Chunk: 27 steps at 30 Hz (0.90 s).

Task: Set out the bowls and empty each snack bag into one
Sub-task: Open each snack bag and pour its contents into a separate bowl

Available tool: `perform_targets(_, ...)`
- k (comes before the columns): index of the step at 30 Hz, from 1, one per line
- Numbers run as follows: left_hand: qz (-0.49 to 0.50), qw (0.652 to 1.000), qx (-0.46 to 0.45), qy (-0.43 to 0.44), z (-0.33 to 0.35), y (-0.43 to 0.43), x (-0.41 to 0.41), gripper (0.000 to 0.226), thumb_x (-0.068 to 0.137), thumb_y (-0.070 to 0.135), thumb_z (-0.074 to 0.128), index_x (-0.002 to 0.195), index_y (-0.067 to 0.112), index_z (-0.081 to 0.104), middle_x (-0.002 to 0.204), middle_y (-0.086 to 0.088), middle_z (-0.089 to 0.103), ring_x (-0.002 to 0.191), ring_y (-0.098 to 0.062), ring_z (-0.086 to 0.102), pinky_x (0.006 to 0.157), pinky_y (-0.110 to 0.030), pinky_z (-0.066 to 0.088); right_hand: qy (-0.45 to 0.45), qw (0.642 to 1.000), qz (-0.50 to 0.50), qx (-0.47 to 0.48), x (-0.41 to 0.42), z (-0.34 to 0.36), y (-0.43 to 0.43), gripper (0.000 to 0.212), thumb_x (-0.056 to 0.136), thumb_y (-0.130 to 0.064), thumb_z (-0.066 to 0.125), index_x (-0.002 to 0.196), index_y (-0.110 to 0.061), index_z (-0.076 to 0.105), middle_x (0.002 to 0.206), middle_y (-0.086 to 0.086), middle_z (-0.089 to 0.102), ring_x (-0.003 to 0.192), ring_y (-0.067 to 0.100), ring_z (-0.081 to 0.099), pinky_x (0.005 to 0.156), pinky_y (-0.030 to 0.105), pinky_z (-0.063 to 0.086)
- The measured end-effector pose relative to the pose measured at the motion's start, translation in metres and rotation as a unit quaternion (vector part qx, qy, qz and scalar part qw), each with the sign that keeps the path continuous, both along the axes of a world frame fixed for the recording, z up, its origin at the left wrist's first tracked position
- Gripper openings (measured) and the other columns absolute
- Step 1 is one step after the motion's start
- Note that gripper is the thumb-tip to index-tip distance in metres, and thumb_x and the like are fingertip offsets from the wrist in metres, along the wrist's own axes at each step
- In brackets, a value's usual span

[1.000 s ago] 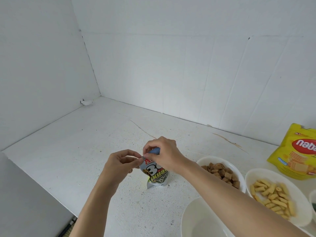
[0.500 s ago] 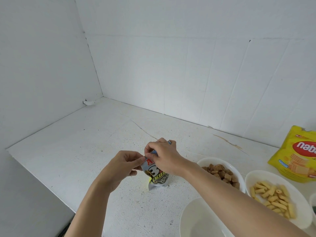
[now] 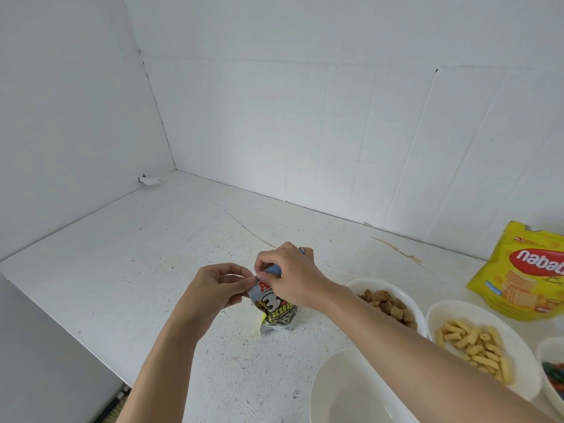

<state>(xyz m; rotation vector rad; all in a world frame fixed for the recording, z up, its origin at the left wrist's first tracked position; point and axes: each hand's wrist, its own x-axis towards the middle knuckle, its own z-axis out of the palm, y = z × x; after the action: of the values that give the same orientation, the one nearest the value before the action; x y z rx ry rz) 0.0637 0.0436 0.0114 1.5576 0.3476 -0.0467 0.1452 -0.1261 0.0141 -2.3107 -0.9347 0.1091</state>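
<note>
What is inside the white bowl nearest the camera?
Nothing shows in the nearest bowl: its visible inside is bare white. The right forearm covers its right side; the frame cuts off the rest.

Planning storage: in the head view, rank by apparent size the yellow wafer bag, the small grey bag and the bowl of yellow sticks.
1-2, too close to rank: bowl of yellow sticks and yellow wafer bag, which the frame edge cuts off.
3: small grey bag, partly covered.

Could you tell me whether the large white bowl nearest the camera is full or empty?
Empty: the part of the large white bowl in view shows only bare white inside, no snacks.
</note>
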Motion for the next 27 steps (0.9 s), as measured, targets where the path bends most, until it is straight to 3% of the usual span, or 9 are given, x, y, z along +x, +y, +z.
perform_targets(7, 0.003, 0.999, -0.043, 0.021, -0.005, -0.001, 0.000, 0.010, 0.087, 0.007, 0.076, 0.093, -0.001, 0.074, 0.086, -0.020, 0.074, 0.073, -0.020, 0.057, 0.070, -0.026, 0.051, 0.017, 0.999, -0.026, -0.030, 0.000, 0.002, 0.005, 0.013, 0.098, -0.030, 0.057, 0.091, -0.026, 0.067, 0.094, -0.008, 0.061, 0.119, 0.012, 0.042, 0.104, 0.045, 0.019)
perform_targets(12, -0.001, 0.997, -0.076, 0.015, -0.008, -0.003, 0.000, 0.011, 0.086, 0.006, 0.077, 0.096, 0.002, 0.074, 0.089, -0.021, 0.072, 0.075, -0.021, 0.057, 0.069, -0.024, 0.053, 0.023, 0.999, -0.022, -0.032, 0.002, -0.003, 0.004, 0.017, 0.099, -0.031, 0.054, 0.084, -0.032, 0.059, 0.095, -0.009, 0.064, 0.116, 0.012, 0.042, 0.107, 0.048, 0.019)
perform_targets(20, -0.041, 0.996, -0.076, 0.001, -0.009, 0.002, 0.002, 0.030, 0.085, 0.012, 0.074, 0.106, -0.009, 0.069, 0.094, -0.018, 0.073, 0.080, -0.018, 0.062, 0.073, -0.027, 0.050, 0.045, 0.999, -0.006, 0.017, 0.003, -0.005, 0.002, 0.015, 0.098, -0.035, 0.061, 0.085, -0.029, 0.064, 0.098, -0.010, 0.070, 0.115, 0.011, 0.044, 0.106, 0.043, 0.017)
perform_targets(27, -0.063, 0.997, -0.047, 0.015, -0.012, 0.005, 0.005, 0.020, 0.094, 0.008, 0.067, 0.102, -0.008, 0.074, 0.093, -0.021, 0.071, 0.075, -0.017, 0.061, 0.071, -0.025, 0.053, 0.049, 0.998, -0.005, 0.026, 0.006, -0.006, 0.000, 0.014, 0.094, -0.038, 0.067, 0.082, -0.031, 0.065, 0.096, -0.013, 0.070, 0.113, 0.008, 0.044, 0.103, 0.040, 0.018)
